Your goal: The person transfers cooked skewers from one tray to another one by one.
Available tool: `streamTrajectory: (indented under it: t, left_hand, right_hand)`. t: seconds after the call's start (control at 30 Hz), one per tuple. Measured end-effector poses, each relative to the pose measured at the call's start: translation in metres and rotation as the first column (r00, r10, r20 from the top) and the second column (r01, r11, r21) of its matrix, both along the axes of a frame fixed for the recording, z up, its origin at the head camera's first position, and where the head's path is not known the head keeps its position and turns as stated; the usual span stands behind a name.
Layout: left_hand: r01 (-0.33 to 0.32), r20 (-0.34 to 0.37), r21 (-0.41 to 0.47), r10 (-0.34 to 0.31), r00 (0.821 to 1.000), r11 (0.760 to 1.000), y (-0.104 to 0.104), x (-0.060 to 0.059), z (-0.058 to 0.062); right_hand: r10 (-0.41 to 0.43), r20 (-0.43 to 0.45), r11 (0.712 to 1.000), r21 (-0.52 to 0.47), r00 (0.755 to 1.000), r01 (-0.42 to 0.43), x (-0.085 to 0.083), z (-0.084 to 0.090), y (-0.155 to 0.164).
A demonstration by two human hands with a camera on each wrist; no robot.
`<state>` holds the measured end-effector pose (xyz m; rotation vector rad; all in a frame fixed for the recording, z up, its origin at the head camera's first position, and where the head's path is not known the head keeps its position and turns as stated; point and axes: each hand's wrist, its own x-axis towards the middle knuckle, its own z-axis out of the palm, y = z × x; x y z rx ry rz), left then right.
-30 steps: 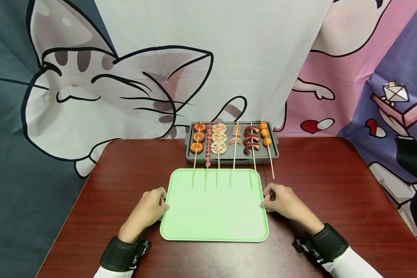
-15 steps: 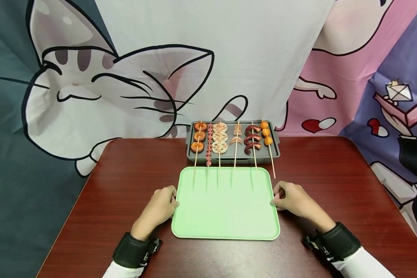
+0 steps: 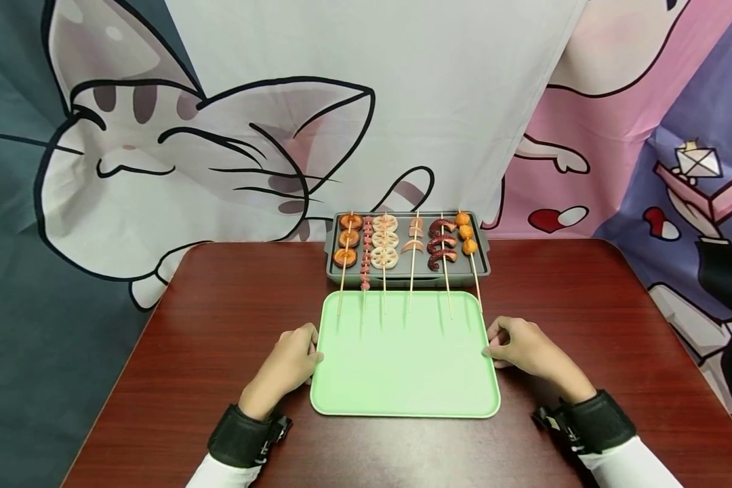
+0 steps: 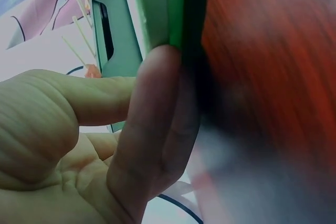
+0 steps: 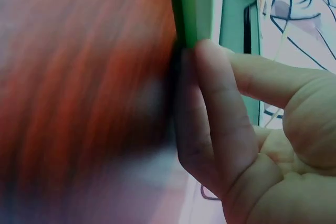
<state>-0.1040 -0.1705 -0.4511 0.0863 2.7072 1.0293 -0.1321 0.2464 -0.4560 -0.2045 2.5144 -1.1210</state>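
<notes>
Head view: we pinch the green tray [image 3: 402, 366] at both side rims.
It lies flat on the table [image 3: 219, 325], just before the grey skewer tray [image 3: 478, 268]; left hand [image 3: 287, 366] and right hand [image 3: 521, 349] should keep even pressure so it stays level.

Table [image 4: 273, 77]: blurred in both wrist views. Skewers [image 4: 79, 40]: cut off. Left hand [image 4: 79, 140]: palm cut off.
</notes>
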Motion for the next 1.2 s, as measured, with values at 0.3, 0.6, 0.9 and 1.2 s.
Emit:
streamTrajectory:
  t: [0.3,0.6,0.9,1.2]
  left_hand:
    - [-0.009,0.029,0.020,0.009,1.000,1.000,-0.001,0.000,-0.001]
    - [-0.009,0.028,0.027,0.008,1.000,1.000,-0.002,0.001,0.000]
    - [-0.022,0.053,0.050,0.019,0.998,0.999,-0.002,-0.001,0.001]
    - [0.007,0.020,0.017,-0.007,1.000,1.000,-0.008,-0.007,0.010]
  right_hand:
    - [0.027,0.032,0.999,-0.039,0.999,-0.026,-0.002,-0.004,0.001]
    - [0.020,0.091,0.992,-0.125,0.996,-0.008,-0.006,-0.006,0.004]
    - [0.026,0.119,0.987,-0.161,0.993,-0.006,-0.007,-0.005,0.007]
    - [0.022,0.124,0.985,-0.170,0.992,-0.001,-0.007,-0.007,0.007]
